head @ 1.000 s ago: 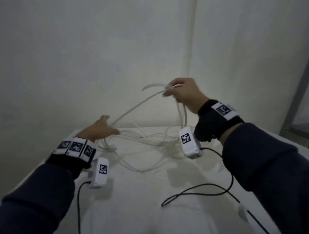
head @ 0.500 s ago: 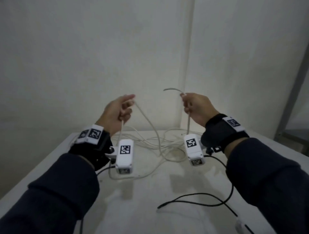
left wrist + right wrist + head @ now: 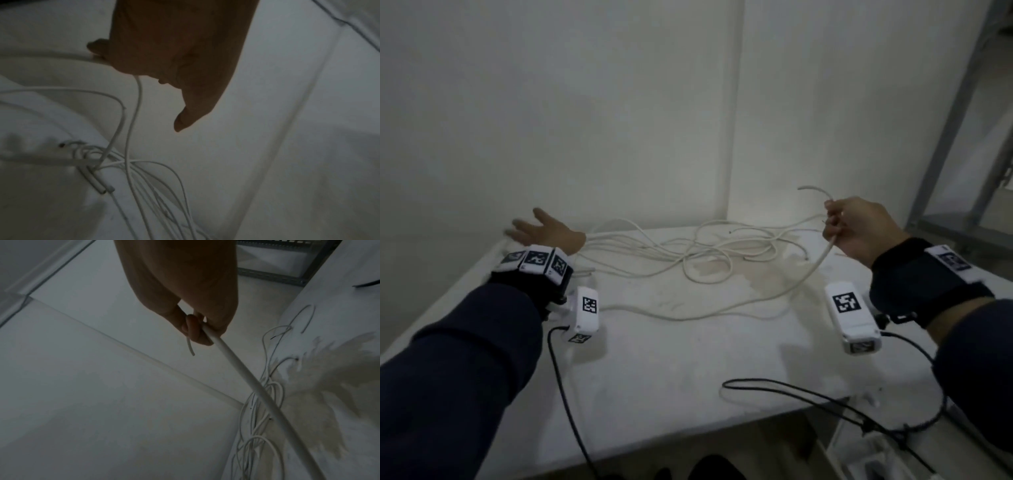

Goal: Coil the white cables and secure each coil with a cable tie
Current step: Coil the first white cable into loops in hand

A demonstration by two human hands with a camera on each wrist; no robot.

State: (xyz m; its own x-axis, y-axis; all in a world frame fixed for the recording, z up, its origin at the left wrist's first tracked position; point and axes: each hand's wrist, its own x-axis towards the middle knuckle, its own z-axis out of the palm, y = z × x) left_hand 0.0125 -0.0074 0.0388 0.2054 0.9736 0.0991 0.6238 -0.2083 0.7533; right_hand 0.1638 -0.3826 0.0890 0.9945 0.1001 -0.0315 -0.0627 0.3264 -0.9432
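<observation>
White table (image 3: 688,370) set into a room corner; plain pale walls (image 3: 551,102) behind and to the right, vertical seam where they meet. Grey metal shelf frame (image 3: 959,113) at far right. Tabletop is scuffed, with a brownish stain (image 3: 767,284) right of centre.

White cables (image 3: 688,253) lie in a loose tangle across the far half of the table, uncoiled, several cut ends showing. One strand runs from the tangle in a long bow along the table toward the near side, then rises to the right.

Right hand (image 3: 859,233): raised above the table's far right, fingers curled, pinching that strand near its end; the short free end (image 3: 815,190) arcs up and left above the fist. Right wrist view confirms finger-and-thumb grip on the cable (image 3: 246,378).

Left hand (image 3: 544,231): at the far left edge, palm down, fingers spread and straight. Left wrist view shows one thin strand (image 3: 133,121) running from beneath the palm (image 3: 174,48); a grip cannot be told.

Black cords (image 3: 808,394) trail from the wrist cameras over the near edge.
</observation>
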